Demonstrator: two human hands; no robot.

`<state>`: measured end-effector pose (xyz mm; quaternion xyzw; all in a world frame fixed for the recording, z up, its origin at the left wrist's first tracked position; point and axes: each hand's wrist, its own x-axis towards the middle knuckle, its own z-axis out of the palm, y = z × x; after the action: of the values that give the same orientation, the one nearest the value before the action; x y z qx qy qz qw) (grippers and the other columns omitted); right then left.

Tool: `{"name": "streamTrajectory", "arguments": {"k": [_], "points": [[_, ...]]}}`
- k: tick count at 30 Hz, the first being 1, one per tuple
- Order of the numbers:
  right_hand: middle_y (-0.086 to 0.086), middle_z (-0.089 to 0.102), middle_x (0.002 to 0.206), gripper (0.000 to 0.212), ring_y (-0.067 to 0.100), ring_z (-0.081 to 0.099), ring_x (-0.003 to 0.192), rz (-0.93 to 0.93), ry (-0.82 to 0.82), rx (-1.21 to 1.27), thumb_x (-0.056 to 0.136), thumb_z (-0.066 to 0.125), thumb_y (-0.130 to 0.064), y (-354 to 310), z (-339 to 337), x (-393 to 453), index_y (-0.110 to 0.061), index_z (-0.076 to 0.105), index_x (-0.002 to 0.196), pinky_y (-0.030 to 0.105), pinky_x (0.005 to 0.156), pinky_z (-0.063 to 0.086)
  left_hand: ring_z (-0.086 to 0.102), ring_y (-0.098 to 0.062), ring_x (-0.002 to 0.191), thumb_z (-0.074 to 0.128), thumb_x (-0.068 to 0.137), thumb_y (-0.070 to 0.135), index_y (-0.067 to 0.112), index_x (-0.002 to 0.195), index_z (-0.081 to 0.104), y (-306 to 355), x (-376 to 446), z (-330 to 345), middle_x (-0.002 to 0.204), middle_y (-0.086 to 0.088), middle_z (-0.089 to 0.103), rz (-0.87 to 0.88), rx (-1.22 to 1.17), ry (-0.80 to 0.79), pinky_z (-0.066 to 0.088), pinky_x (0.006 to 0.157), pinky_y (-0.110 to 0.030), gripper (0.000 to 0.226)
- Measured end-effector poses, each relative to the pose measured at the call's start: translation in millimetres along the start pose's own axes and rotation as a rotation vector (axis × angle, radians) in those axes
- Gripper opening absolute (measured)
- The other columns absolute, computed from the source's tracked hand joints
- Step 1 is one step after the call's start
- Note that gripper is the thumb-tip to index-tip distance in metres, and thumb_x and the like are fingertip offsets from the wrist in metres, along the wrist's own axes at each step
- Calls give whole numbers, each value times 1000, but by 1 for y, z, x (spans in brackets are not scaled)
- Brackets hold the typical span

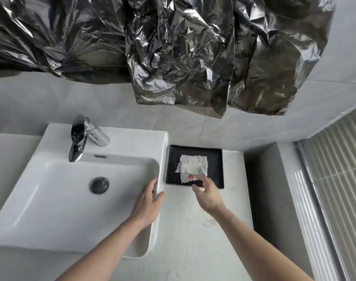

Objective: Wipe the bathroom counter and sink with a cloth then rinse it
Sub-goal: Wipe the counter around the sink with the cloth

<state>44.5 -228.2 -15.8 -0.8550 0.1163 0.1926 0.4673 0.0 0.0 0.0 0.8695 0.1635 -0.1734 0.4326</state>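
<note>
A white patterned cloth [193, 168] with a small red mark lies folded in a black tray [215, 159] on the counter [193, 240], right of the sink [57, 199]. My right hand [208, 194] hovers at the tray's front edge with fingers spread, fingertips at the cloth's near corner, holding nothing. My left hand [147, 203] rests open over the sink's right rim. The sink is a white rectangular basin with a chrome drain [99, 185] and a chrome faucet [79, 136] at the back.
Crumpled dark plastic sheeting [173, 53] hangs on the wall above the counter. A grey ledge [274, 199] borders the counter on the right, with ribbed glass [335, 179] beyond it. Water drops speckle the counter near my right forearm.
</note>
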Motion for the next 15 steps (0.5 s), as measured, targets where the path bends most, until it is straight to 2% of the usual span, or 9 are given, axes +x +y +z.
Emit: {"name": "streamTrajectory", "arguments": {"k": [2,4,7,11,15], "points": [[1,41,160,52,21,36,149,-53,38,-166,100,57,-37,-1,2,23,-21,49,149,33,117,34,48,-15,137,46,102,41,37,157,28,-2,5,6,160,12,37,-6,-9,24,35,118,-41,58],[6,25,169,65,29,20,156,-36,7,-265,100,55,-43,-1,5,48,-22,35,159,38,124,22,49,-16,136,41,105,37,40,155,32,-9,4,13,155,11,45,16,-28,85,37,117,-43,51],[6,2,173,78,32,-2,159,-47,-20,-435,98,52,-51,2,14,79,-27,17,163,48,129,9,43,-18,138,41,107,28,29,156,38,-10,0,22,153,4,49,74,34,186,31,120,-40,49],[4,-12,173,84,35,-14,158,-76,-73,-620,98,48,-56,-7,26,106,-29,5,165,59,127,5,47,-14,137,38,104,29,19,152,47,-11,2,34,152,3,52,159,50,334,39,116,-45,50],[6,-11,172,87,38,-14,157,-65,-123,-734,93,44,-64,-3,42,118,-30,5,163,66,122,6,54,-18,131,37,103,30,12,149,51,-16,4,40,146,-1,58,238,81,398,46,109,-45,51]]}}
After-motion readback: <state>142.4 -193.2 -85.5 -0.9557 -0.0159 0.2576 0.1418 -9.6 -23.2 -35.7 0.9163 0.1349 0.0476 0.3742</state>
